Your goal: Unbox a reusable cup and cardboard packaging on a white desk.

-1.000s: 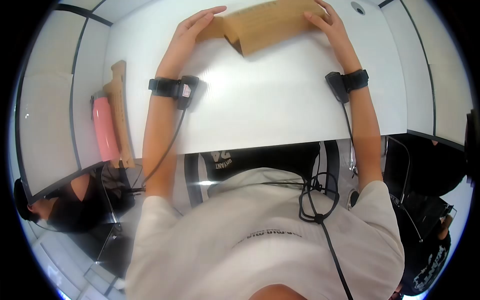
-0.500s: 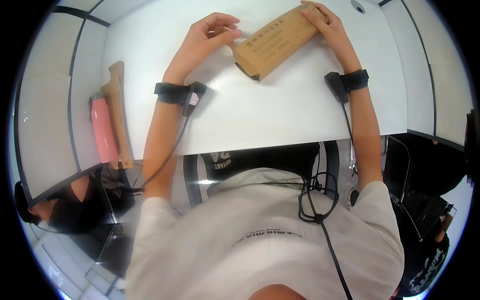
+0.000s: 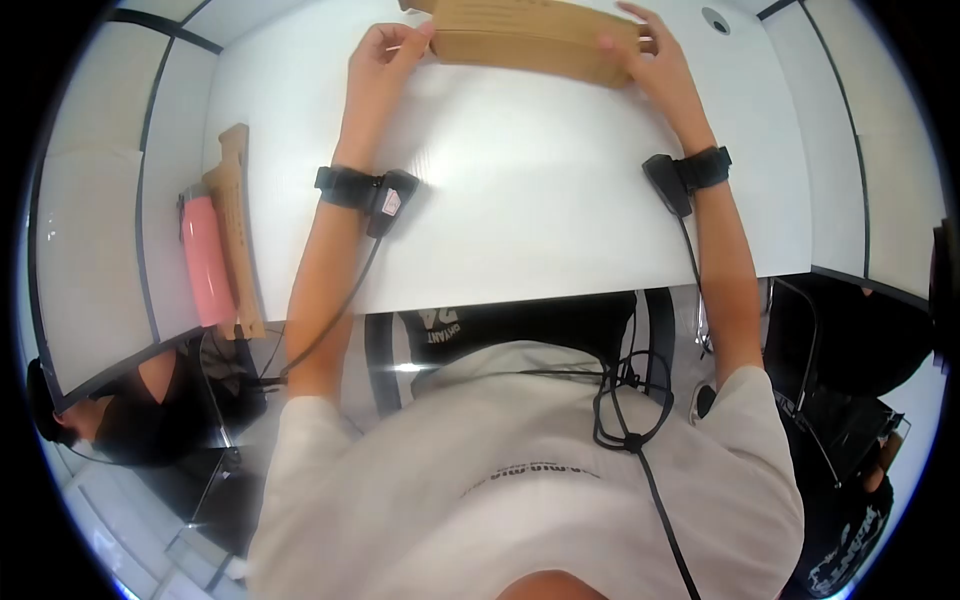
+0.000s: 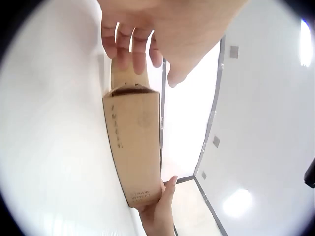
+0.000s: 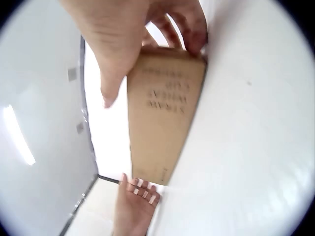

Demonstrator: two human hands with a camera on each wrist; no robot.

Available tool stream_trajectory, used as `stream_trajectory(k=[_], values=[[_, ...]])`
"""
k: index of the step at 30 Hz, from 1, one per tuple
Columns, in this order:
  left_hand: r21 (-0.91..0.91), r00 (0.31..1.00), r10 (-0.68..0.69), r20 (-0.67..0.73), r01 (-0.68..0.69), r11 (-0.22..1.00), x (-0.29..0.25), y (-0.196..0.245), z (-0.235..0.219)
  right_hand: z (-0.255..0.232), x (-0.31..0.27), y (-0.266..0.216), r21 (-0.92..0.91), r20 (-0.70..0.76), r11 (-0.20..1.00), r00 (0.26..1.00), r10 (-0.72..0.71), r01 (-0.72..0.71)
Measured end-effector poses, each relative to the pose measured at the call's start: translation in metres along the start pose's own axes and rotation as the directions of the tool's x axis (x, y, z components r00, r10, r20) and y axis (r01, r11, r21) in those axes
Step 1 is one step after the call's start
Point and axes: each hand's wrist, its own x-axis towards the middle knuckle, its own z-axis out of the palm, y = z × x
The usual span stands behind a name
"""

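A long brown cardboard box (image 3: 520,38), printed "STRAW WHEAT CUP" on one face, is at the far side of the white table. My right hand (image 3: 661,66) grips its right end, with the thumb along one side and fingers round the end in the right wrist view. At the other end a flap (image 4: 129,76) sticks out above a dark gap in the left wrist view. My left hand (image 3: 382,62) is at this end, its fingers (image 4: 139,61) loosely bent and overlapping the flap, its thumb apart from them.
A pink bottle (image 3: 207,260) and a long notched cardboard piece (image 3: 232,215) stand along the table's left edge. Pale partitions (image 3: 95,220) flank the table (image 3: 540,200). Cables (image 3: 365,270) run from both wrist cameras. Other people sit at either side.
The box first swung its left end towards me, then back away, and now lies more level across with a different face showing. My left hand followed that end; my right hand kept its grip.
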Motion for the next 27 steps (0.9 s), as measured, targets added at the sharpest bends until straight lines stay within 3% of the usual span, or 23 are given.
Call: stream_trajectory(k=[1,3,4,7,10,15,17,18,19,21,22,27], values=[[0.04,1.0,-0.029,0.006,0.029,0.999,-0.001,0.001,0.002,0.001,0.003,-0.001,-0.031,0.045,0.966,0.966,-0.256,0.257],[0.031,1.0,0.023,-0.005,-0.023,0.999,-0.005,0.002,0.005,0.0,0.002,0.005,0.161,0.328,0.985,0.938,-0.111,0.06],[0.016,0.998,0.06,-0.027,-0.059,0.998,-0.006,0.002,0.007,0.005,-0.001,0.005,0.241,0.36,0.968,0.919,-0.16,0.074],[0.091,0.998,0.069,-0.007,-0.068,0.993,0.001,0.0,0.006,0.017,-0.011,-0.006,0.088,0.452,0.985,0.875,-0.172,0.148],[0.063,0.989,0.087,0.121,-0.095,0.993,-0.005,0.007,0.01,0.028,-0.015,-0.008,0.1,0.426,0.972,0.873,-0.236,0.214],[0.084,0.978,0.14,0.157,-0.154,0.984,-0.005,0.005,0.01,0.03,-0.015,-0.007,0.089,0.409,0.971,0.881,-0.237,0.22],[0.063,0.926,0.166,0.338,-0.198,0.978,-0.008,0.004,0.011,0.03,-0.016,-0.009,0.085,0.393,0.971,0.888,-0.238,0.223],[0.094,0.927,0.116,0.357,-0.159,0.983,-0.01,0.006,0.015,0.032,-0.017,-0.009,0.129,0.341,0.979,0.92,-0.192,0.156],[0.094,0.927,0.117,0.358,-0.16,0.983,-0.014,0.008,0.019,0.033,-0.017,-0.01,0.176,0.29,0.98,0.946,-0.143,0.094],[0.178,0.877,0.252,0.409,-0.347,0.921,-0.025,0.011,0.028,0.032,-0.016,-0.014,0.212,0.274,0.973,0.95,-0.15,0.092],[0.232,0.885,0.261,0.386,-0.367,0.901,-0.03,0.011,0.032,0.032,-0.015,-0.012,0.224,0.278,0.97,0.948,-0.154,0.092],[0.21,0.907,0.243,0.343,-0.326,0.922,-0.028,0.014,0.033,0.035,-0.008,0.006,0.372,0.291,0.926,0.939,-0.181,0.064]])
